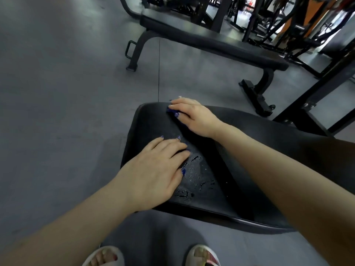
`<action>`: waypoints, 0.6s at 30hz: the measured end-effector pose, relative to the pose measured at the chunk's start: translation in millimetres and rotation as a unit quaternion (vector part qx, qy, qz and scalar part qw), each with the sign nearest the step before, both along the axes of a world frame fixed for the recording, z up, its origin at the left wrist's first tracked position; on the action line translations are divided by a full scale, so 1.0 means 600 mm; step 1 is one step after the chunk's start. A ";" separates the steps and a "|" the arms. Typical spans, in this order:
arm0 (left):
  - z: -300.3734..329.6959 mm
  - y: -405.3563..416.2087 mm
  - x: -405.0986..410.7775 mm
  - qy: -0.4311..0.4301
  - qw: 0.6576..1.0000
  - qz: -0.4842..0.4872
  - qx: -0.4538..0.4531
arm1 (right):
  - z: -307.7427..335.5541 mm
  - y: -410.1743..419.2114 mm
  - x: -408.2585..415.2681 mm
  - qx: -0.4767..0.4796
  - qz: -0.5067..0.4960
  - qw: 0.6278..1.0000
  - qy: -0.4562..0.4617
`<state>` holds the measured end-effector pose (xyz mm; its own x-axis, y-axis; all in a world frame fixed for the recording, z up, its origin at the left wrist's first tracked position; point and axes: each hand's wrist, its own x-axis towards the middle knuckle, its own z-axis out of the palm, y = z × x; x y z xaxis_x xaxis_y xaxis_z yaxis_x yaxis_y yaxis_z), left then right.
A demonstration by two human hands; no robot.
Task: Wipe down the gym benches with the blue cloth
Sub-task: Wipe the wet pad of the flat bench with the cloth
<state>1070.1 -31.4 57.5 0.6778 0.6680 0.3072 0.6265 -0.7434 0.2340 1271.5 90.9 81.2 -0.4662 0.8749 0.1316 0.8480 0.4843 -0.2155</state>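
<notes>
Right hand (194, 116) pressing blue cloth (173, 111) onto far edge of near bench pad (249, 169) — fingers curled over it; left hand (153, 169) flat, fingers straight — beside water droplets (194, 175).

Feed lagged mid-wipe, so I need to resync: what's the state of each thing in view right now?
Near bench: pad wet, droplets beside the left hand.
Blue cloth: mostly hidden under the right hand, on the pad's far edge.
Right hand: pressing the cloth down, fingers curled over it.
Left hand: flat on the pad, fingers straight, holding nothing.
Far bench: untouched, nothing on it.
</notes>
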 end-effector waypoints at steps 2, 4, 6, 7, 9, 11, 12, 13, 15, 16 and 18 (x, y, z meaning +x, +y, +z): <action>-0.002 0.001 -0.002 0.002 1.000 -0.002 -0.005 | -0.001 0.002 -0.019 -0.005 0.047 0.999 -0.003; -0.003 0.002 -0.004 -0.003 1.000 -0.004 -0.005 | 0.008 -0.004 0.011 -0.021 0.066 0.998 -0.012; -0.004 0.003 -0.004 -0.011 1.000 -0.006 -0.005 | 0.020 -0.010 0.064 -0.036 0.018 0.999 -0.005; -0.003 0.003 -0.003 -0.013 1.000 -0.006 -0.006 | 0.023 -0.014 0.091 -0.035 -0.029 0.999 0.005; -0.002 0.003 -0.002 -0.013 1.000 -0.005 -0.007 | 0.022 -0.018 0.124 -0.011 -0.131 0.991 0.026; -0.001 0.001 -0.001 -0.010 1.000 -0.004 -0.005 | 0.009 -0.019 0.116 0.018 -0.189 0.981 0.033; -0.001 0.001 -0.001 -0.008 1.000 -0.004 -0.003 | 0.003 -0.025 0.100 0.029 -0.199 0.979 0.029; -0.001 0.001 -0.001 -0.006 1.000 -0.005 -0.001 | -0.002 -0.036 0.085 0.037 -0.194 0.980 0.025; 0.000 0.001 -0.001 -0.003 1.000 -0.006 0.003 | -0.006 -0.072 0.068 0.034 -0.154 0.987 0.023; -0.001 0.002 -0.001 -0.002 1.000 -0.006 0.005 | -0.006 -0.096 0.072 0.027 -0.132 0.991 0.020; -0.002 0.002 -0.001 -0.001 1.000 -0.004 0.007 | 0.001 -0.148 0.097 0.013 -0.097 0.995 0.008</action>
<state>1069.2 -30.4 56.2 0.6822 0.6584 0.3180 0.6202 -0.7514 0.2253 1329.9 2.0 81.6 -0.2865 0.9444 0.1612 0.9224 0.3174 -0.2201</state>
